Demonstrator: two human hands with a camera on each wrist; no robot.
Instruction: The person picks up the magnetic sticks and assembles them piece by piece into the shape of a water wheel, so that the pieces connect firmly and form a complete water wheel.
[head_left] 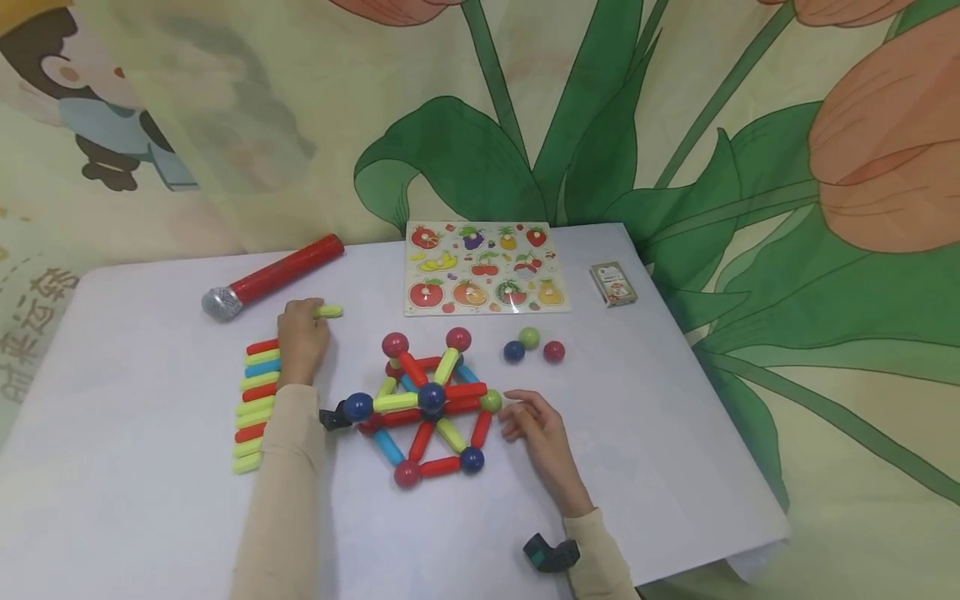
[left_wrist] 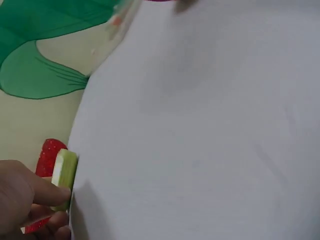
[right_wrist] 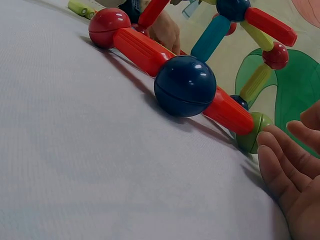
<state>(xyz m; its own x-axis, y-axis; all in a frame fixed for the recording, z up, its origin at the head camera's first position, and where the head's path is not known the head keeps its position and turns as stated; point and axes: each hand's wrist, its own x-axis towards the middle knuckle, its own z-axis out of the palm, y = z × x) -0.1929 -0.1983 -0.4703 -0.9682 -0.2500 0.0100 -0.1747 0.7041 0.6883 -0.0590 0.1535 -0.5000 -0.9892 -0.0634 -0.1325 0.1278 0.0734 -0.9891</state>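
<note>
My left hand (head_left: 302, 337) pinches a yellow-green rod (head_left: 328, 312) between thumb and fingers; the left wrist view shows the same rod (left_wrist: 64, 172) upright in the grip. Beside that forearm lies a column of red, yellow-green and blue rods (head_left: 256, 404), partly hidden by the sleeve. Mid-table stands a structure of rods and balls (head_left: 432, 398). My right hand (head_left: 542, 437) is at its right side, fingers loosely extended. In the right wrist view, its fingertips (right_wrist: 265, 137) are right at the green ball (right_wrist: 254, 133) on the structure's corner.
A red microphone-like tube (head_left: 288, 270) with a silver end lies at the back left. A fruit picture board (head_left: 487, 268) and a small card box (head_left: 613, 284) are toward the back edge. Loose blue (head_left: 514, 352), green (head_left: 529, 337) and red balls (head_left: 554, 352) sit right of the structure.
</note>
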